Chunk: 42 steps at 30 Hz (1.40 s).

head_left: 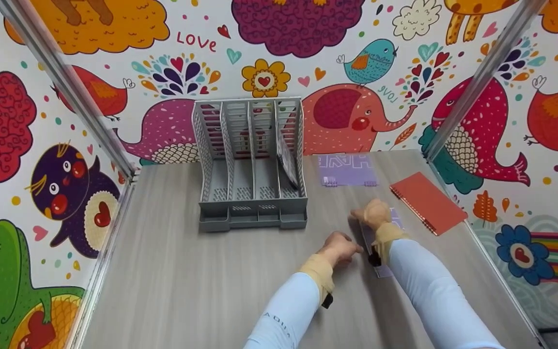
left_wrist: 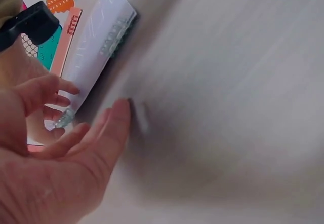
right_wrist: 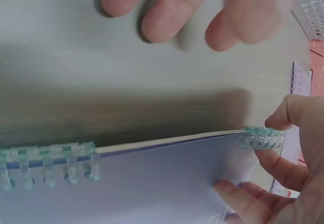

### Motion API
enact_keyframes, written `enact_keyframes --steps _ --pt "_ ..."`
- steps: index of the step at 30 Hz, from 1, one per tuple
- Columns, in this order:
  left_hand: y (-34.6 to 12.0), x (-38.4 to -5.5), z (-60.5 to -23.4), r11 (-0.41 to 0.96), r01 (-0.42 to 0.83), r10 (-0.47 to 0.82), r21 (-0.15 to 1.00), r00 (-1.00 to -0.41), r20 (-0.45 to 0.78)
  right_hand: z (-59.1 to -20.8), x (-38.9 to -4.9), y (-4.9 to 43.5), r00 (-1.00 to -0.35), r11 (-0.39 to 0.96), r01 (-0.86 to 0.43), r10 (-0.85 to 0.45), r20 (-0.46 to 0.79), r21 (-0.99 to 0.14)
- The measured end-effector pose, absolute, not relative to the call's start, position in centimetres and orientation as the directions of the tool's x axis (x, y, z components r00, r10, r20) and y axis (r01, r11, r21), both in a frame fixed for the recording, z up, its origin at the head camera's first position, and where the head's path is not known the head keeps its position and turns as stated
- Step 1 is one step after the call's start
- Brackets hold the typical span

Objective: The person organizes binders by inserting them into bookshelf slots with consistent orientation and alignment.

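Observation:
A purple notebook [right_wrist: 126,183] with clear ring binding is raised at its spine, tilted above the table. My right hand [head_left: 376,213] pinches it at one end of the rings; in the right wrist view the thumb and fingers [right_wrist: 283,163] lie on either side of the spine. In the head view this forearm hides much of the notebook [head_left: 384,271]. To its left, my left hand [head_left: 339,247] hovers close over the tabletop, holding nothing. Its fingers [left_wrist: 119,122] are loosely extended toward the notebook's spine side in the left wrist view.
A grey file organizer [head_left: 255,206] with several slots stands at the back, a thin notebook-like item [head_left: 286,162] leaning in its rightmost slot. Another purple notebook [head_left: 347,169] lies flat beside it. Farther right lies a red ring-bound notebook [head_left: 429,203]. Metal posts [head_left: 482,82] frame the patterned walls.

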<state>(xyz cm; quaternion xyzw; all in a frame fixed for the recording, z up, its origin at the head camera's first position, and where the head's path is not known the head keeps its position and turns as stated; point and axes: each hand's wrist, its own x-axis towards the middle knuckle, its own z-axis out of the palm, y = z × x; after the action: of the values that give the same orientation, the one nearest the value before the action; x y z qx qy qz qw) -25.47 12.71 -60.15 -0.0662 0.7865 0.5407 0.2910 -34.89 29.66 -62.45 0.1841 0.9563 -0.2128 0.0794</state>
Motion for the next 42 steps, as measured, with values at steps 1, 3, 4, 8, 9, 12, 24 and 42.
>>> enact_keyframes --steps 1,3,4,8,9,12,24,42 --pt "12.8 -25.4 -60.1 0.410 -0.414 0.210 0.813 -0.825 -0.525 -62.4 -34.9 29.7 -0.921 0.844 0.384 0.321 -0.219 -0.375" --pt "13.1 -25.4 -60.1 0.437 -0.387 0.204 0.812 -0.836 -0.509 -62.0 -34.8 29.7 -0.919 0.836 0.391 0.328 -0.220 -0.385" --pt "13.3 -25.4 -60.1 0.451 -0.373 0.202 0.811 -0.842 -0.500 -61.8 -34.8 29.8 -0.916 0.831 0.396 0.332 -0.224 -0.390" --pt "14.3 -26.1 -61.2 0.486 -0.344 0.203 0.803 -0.849 -0.487 -61.0 -35.1 29.6 -0.904 0.806 0.423 0.344 -0.255 -0.414" --pt "14.4 -26.1 -61.3 0.490 -0.340 0.202 0.803 -0.851 -0.484 -60.9 -35.2 29.6 -0.898 0.797 0.434 0.348 -0.268 -0.420" --pt "15.2 -26.3 -62.2 0.502 -0.321 0.201 0.803 -0.859 -0.470 -60.7 -35.2 29.6 -0.896 0.790 0.439 0.352 -0.270 -0.429" --pt "18.5 -30.2 -69.2 0.382 -0.408 0.183 0.829 -0.846 -0.500 -58.1 -36.1 28.5 -0.898 0.730 0.440 0.370 -0.240 -0.523" --pt "18.9 -31.7 -69.6 0.565 -0.137 0.074 0.814 -0.974 -0.216 -56.3 -36.3 27.6 -0.857 0.603 0.515 0.368 -0.360 -0.609"
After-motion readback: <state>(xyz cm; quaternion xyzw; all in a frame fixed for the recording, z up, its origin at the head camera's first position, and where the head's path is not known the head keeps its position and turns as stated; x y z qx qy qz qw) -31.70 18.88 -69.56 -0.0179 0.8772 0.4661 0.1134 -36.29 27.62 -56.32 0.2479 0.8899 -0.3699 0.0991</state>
